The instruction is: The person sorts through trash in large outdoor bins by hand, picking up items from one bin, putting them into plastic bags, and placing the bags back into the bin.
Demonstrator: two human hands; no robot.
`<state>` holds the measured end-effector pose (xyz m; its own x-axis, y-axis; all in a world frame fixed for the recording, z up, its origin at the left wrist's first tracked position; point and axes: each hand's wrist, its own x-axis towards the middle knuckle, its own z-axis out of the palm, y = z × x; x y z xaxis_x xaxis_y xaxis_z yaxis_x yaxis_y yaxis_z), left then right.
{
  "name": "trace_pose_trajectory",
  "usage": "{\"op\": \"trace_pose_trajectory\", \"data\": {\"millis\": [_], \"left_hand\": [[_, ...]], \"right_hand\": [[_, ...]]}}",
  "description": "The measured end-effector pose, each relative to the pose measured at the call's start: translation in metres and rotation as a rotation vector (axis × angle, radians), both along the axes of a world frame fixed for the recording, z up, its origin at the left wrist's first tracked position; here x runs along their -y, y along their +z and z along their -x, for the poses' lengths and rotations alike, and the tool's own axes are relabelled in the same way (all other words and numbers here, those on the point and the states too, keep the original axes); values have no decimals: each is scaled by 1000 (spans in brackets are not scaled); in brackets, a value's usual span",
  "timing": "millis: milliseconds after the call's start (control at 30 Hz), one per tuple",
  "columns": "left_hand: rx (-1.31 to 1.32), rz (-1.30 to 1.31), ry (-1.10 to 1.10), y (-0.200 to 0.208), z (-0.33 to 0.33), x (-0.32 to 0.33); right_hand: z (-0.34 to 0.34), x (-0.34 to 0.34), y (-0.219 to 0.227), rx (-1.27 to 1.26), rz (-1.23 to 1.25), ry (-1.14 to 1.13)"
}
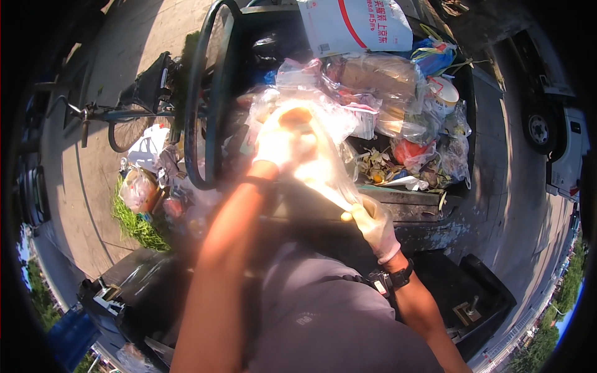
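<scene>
A pale translucent plastic bag (333,165) is stretched taut between my two hands above a bin of rubbish. My right hand (375,229), in a whitish glove, is closed on the bag's near end. At the bag's far end is my left hand (277,144), also gloved; strong glare washes out its fingers, but the taut bag runs to it. A brownish patch (295,117) shows beside that hand, too bright to name. Just beyond lie crumpled clear plastic (398,87) and mixed food scraps (382,165).
The dark bin has a curved metal rail (202,93) on its left. A white printed parcel bag (357,25) lies at its far side, a paper tub (443,92) at right. More bagged waste and greens (138,217) sit at left near a bicycle (134,115). A white vehicle (566,146) stands right.
</scene>
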<state>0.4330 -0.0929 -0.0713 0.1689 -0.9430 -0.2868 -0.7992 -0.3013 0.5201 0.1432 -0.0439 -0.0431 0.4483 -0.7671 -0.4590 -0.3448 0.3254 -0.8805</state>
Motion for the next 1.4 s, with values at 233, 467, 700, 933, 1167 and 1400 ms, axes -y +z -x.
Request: {"op": "trace_pose_trajectory", "data": {"millis": [233, 467, 700, 933, 1167, 1400], "left_hand": [[-52, 454, -7, 26, -16, -82], [-498, 180, 559, 81, -18, -185], [-324, -12, 971, 5, -110, -321], [534, 294, 817, 8, -136, -262], [-87, 241, 732, -18, -45, -122], [-592, 156, 765, 18, -54, -89]], "right_hand": [[5, -1, -4, 3, -34, -7], [-11, -4, 0, 19, -67, -42], [-18, -7, 11, -6, -34, 45], [-12, -13, 22, -16, 13, 113], [-5, -12, 68, -11, -107, 126], [22, -15, 91, -33, -23, 64]]}}
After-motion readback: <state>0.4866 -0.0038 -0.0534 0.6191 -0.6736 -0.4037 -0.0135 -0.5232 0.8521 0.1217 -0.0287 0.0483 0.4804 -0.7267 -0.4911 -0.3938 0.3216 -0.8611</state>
